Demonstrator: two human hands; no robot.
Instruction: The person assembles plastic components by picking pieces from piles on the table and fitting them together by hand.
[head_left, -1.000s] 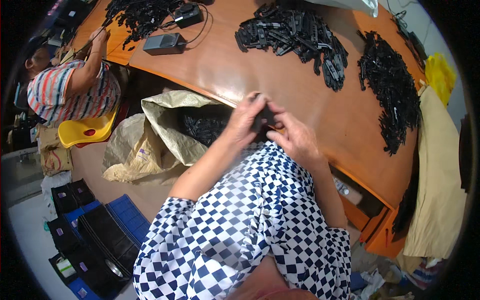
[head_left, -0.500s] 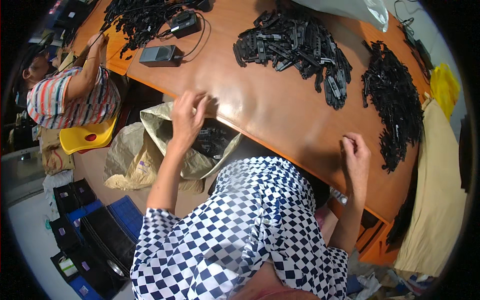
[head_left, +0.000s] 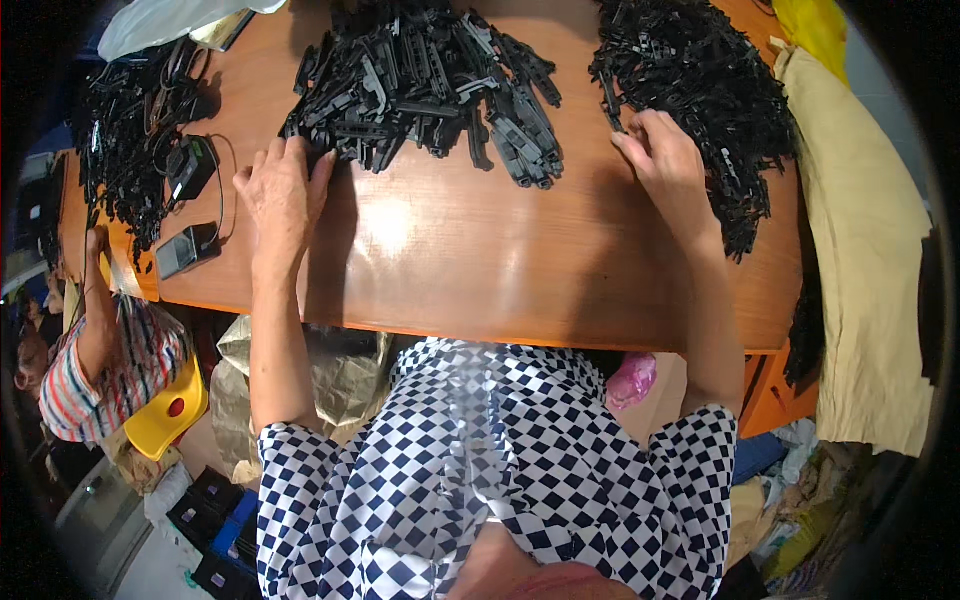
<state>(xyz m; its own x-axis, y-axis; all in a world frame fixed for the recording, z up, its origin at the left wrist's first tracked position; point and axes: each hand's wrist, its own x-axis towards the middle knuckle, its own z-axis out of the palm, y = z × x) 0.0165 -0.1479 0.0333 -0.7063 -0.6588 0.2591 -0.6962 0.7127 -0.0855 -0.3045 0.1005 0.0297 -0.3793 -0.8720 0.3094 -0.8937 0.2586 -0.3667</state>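
My left hand (head_left: 284, 195) is at the left edge of the middle pile of black plastic strips (head_left: 415, 85). Its fingers reach onto the strips there, and the thumb stands apart from them; no held piece shows. My right hand (head_left: 668, 170) is beside the left edge of another heap, made of thinner black plastic parts (head_left: 715, 75). Its thumb and fingers come together at the end of a thin black plastic strip (head_left: 611, 105) that sticks out from this heap. The far end of that strip lies against the other parts.
Beyond my left hand are a black power adapter (head_left: 190, 167), a grey box (head_left: 188, 250) and a third black heap (head_left: 125, 140). A person in a striped shirt (head_left: 120, 350) works at the far left. Tan sheeting (head_left: 850, 240) hangs over the table's right side.
Both hands have moved forward over the table: the left from above the open sack to the middle pile, the right from near the table edge to the right heap. The view has turned too.
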